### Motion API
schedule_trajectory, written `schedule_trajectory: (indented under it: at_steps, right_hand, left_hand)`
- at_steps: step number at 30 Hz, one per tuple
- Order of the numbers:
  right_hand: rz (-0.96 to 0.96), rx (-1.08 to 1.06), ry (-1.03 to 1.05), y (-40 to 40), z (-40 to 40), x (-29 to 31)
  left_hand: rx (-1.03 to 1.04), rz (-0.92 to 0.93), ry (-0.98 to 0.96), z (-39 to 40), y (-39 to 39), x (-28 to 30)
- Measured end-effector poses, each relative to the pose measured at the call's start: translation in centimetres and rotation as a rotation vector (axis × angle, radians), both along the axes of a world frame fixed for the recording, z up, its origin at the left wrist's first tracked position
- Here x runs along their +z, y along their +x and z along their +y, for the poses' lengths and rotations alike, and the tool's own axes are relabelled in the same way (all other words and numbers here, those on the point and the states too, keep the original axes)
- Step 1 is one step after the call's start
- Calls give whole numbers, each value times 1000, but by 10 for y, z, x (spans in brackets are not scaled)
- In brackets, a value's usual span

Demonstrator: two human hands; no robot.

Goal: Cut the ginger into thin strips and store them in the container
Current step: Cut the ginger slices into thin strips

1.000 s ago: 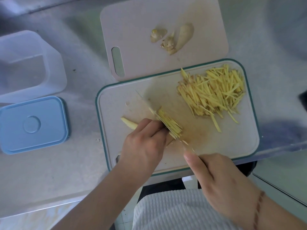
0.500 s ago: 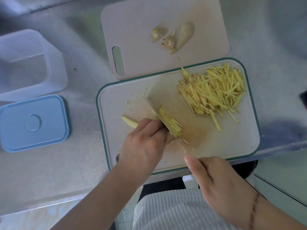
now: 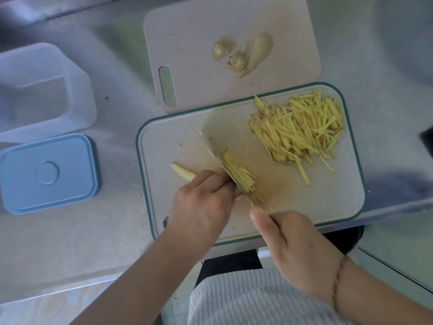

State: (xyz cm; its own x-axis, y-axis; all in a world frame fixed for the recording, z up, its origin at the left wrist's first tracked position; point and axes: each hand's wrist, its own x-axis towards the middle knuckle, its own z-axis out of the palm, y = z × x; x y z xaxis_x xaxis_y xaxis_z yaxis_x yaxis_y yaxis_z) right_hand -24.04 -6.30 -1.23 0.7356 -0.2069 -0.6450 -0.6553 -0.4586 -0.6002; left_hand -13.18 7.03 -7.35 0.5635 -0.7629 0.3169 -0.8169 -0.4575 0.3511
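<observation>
Nearest the camera, a white ribbed garment (image 3: 246,299) fills the bottom edge. Above it the right hand (image 3: 297,249) is wrapped around the handle of a knife (image 3: 210,148), forefinger stretched along the spine; the handle itself is hidden inside the hand. The left hand (image 3: 203,202) has curled fingers pressing down on a piece of ginger (image 3: 182,173), most of it covered by the knuckles. The blade runs slantwise right against those knuckles, with a small fan of fresh-cut strips (image 3: 239,174) lying on its right side. All this sits on a green-rimmed cutting board (image 3: 328,195). Further right on it lies a loose pile of ginger strips (image 3: 297,134). To the left on the counter (image 3: 117,127) lies a blue lid (image 3: 49,172), and behind it an open clear container (image 3: 42,90). Farthest, a pink board (image 3: 187,43) holds ginger scraps (image 3: 243,55).
</observation>
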Motion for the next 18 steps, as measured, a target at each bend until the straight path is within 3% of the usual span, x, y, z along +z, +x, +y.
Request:
schedule_trajectory:
  at_steps: [4,11,18]
  right_hand:
    - [-63,-15,41,19,-7,1]
    - [7,-9,12,-26,-7,6]
    - [-30,-40,43,16,5,-3]
  left_hand:
    - [-5,-37,24,1,1,2]
    - [4,-76,47,3,-1,4]
    - [-5,-87,65,0,-6,7]
